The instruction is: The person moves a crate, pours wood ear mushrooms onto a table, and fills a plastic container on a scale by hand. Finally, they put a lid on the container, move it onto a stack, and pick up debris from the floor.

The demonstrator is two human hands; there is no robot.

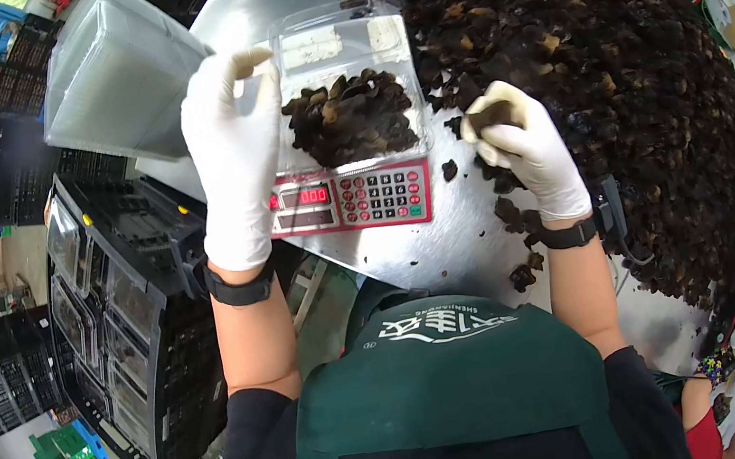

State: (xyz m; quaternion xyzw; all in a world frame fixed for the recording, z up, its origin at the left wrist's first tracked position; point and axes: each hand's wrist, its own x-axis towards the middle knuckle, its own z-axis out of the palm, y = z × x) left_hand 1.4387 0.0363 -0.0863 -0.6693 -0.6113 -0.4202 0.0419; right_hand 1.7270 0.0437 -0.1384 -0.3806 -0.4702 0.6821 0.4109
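Note:
White gloves cover both my hands. My right hand pinches a dark piece of wood ear mushroom between thumb and fingers, above the metal table just right of the scale. My left hand is held at the left edge of a clear plastic box, its thumb and forefinger apart with nothing visible between them. Inside the box lies a layer of dark wood ear mushrooms, and its clear lid is folded back. The box rests on a red digital scale with lit red digits.
A large heap of wood ear mushrooms covers the right of the metal table. Stacked clear boxes stand at upper left. Black crates holding filled boxes are lower left. Loose pieces lie near the front edge. Another person's arm shows lower right.

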